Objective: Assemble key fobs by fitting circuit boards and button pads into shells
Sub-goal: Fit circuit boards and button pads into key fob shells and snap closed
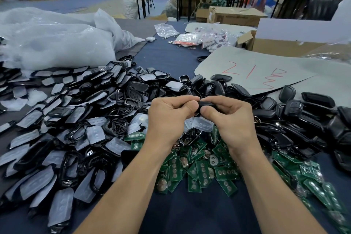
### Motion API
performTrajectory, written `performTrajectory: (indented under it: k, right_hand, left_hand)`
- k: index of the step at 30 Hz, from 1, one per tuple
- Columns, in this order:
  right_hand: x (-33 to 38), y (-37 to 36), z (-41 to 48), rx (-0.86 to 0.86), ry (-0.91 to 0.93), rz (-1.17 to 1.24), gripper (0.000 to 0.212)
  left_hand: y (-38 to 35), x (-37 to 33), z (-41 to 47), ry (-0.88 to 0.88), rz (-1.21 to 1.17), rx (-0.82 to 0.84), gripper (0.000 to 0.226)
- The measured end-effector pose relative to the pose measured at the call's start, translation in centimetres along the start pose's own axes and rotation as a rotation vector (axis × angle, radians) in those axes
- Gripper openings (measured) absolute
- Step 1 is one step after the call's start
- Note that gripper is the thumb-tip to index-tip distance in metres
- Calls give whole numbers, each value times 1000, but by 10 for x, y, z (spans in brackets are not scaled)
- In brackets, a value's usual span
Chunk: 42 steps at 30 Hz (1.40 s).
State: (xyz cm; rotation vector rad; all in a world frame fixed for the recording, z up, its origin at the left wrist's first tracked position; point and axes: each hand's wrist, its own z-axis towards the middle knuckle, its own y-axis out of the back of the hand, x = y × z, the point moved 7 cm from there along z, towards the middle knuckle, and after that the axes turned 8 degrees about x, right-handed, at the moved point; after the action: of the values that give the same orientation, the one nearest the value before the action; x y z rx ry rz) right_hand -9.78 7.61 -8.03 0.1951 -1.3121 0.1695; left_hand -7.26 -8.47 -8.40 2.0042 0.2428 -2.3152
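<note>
To the far left, a heap of black shells fitted with translucent button pads (62, 119) covers the table. The left hand (169, 118) and right hand (229, 118) meet at centre, thumbs and forefingers pinching one black key fob shell (206, 103) between them. Its long axis appears to run left to right, bridging both grips, more of it toward the right hand. Green circuit boards (201, 171) lie directly below the wrists, nearer than any other part. Closed black fobs (296, 112) lie to the right.
</note>
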Motion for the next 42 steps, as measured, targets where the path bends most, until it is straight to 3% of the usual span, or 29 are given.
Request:
performTrajectory:
  k: [7,11,15,21,25,29,35,42]
  right_hand:
    - [-5,2,-1,-68,-73,127,25]
    - [-12,-1,1,21,-147,-66,10]
    - [-11,0,2,77,-161,-169,11]
    - [-9,-10,-6,-105,-188,275,13]
    - [-15,-28,-11,-76,-286,416,19]
    - [-13,-37,-12,34,-278,355,15]
    - [-15,-34,-12,48,-254,268,13]
    - [-12,-33,-9,37,-183,225,11]
  left_hand:
    - [-2,3,1,62,-58,20,14]
    - [7,-2,4,-69,209,3,15]
    - [10,-6,5,-137,353,47,16]
    - [-11,-1,4,-12,-140,157,21]
    - [-18,0,4,39,-276,146,19]
    - [-16,0,-1,83,-216,101,27]
    - [-14,5,-1,129,-265,58,39]
    - [-19,8,1,162,-355,145,48]
